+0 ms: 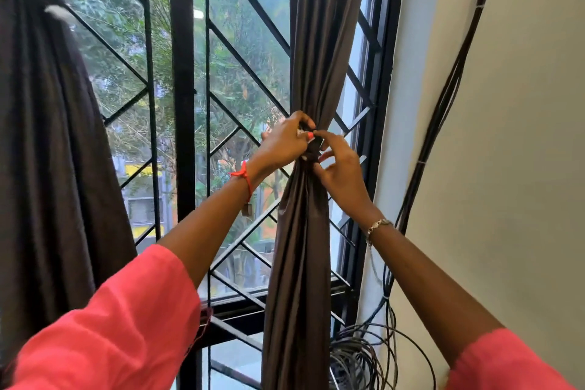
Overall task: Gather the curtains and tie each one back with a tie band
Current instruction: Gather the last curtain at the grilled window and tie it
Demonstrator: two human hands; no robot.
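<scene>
- The gathered dark brown satin curtain [304, 231] hangs at 3 o'clock of the black window grille [183, 104].
- The dark tie band [311, 149] is pinched by left hand [285, 144] fingers; right hand [340, 174] fingers are spread.
- The knot should be drawn snug while the gathers are kept bunched.

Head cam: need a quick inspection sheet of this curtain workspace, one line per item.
Surface: no worktop; barred window behind.
Job's things: right curtain gathered into a column, dark tie band at its waist; left curtain hangs loose.
Clutter: nothing seen.
Grippers: left hand pinches the band; right hand at the band, fingers partly spread.
Cables: black cables run down the wall, coiled below.
Surroundings: pale wall; trees outside.
</scene>
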